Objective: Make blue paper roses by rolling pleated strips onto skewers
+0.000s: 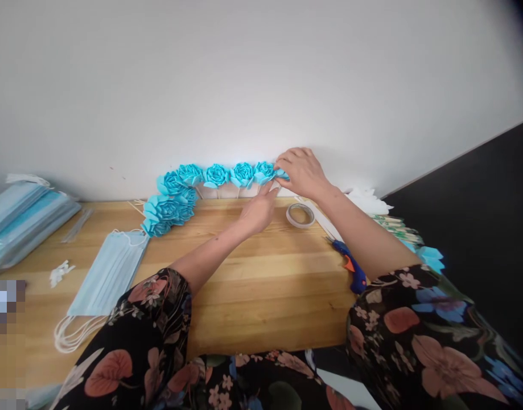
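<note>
I'm placing this flower (281, 174), I guess: right hand (303, 172) pinching it, left hand (258, 210) I can't tell. Letting go needs care.

Around the middle of the scene, clear packs of blue face masks (34, 219) lie at nine o'clock on the pale wooden worktop (270, 313), with a few thin clear strips (77, 226) just beside them. Between eight and nine I see a little cluster of white scraps (61, 273). Toward eight lies a pleated light-blue mask stack (111, 270), its white ear loops (79, 333) spilling nearest seven. A plain white wall (252, 74) rises at twelve; a dark surface (470, 222) fills three.
</note>
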### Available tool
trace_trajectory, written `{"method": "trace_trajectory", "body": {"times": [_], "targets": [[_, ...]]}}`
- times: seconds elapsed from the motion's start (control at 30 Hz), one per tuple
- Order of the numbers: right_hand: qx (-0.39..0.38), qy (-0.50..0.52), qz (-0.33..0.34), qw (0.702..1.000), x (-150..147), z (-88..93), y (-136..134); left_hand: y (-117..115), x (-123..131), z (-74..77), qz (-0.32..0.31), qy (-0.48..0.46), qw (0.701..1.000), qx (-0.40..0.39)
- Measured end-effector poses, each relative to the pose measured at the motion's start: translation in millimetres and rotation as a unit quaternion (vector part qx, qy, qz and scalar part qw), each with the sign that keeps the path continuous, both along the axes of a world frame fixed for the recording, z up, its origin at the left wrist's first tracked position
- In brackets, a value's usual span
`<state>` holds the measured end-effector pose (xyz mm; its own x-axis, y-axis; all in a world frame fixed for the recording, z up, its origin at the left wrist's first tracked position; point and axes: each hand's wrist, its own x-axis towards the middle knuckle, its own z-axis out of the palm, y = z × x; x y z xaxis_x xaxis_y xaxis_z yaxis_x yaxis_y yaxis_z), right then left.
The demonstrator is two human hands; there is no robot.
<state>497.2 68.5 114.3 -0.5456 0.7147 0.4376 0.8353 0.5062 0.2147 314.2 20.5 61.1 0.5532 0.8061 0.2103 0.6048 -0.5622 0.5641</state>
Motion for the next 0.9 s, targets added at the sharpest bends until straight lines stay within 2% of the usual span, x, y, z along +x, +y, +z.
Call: {"method": "trace_trajectory", "body": {"times": [0.1,0.33,0.57,0.67,0.77,0.83,0.9], "targets": [[0.008,-0.018,-0.007,1.0,2,0.1,1,0,-1,0.4,0.024,-0.011,1.0,-0.005],[0.027,-0.088,-0.019,0.996,4,6.5,0,5,-3,-1.6,0.025,-0.016,0.999,-0.011],[0.006,-0.074,0.008,0.997,-14,2.8,-2,5,-6,-5.1,0.018,-0.042,0.999,0.0],[0.004,-0.011,0.023,1.0,-11,5.9,-7,6,-10,-6.6,0.01,-0.048,0.999,0.001],[0.035,0.125,0.006,0.992,2,4.3,-18,7,-13,-8.4,0.006,-0.046,0.999,0.0],[0.07,0.252,-0.044,0.964,10,-5.8,-26,7,-14,-9.8,0.007,-0.044,0.999,0.0],[0.072,0.357,-0.121,0.924,13,-22.9,-32,7,-14,-11.3,0.01,-0.047,0.999,0.001]]}}
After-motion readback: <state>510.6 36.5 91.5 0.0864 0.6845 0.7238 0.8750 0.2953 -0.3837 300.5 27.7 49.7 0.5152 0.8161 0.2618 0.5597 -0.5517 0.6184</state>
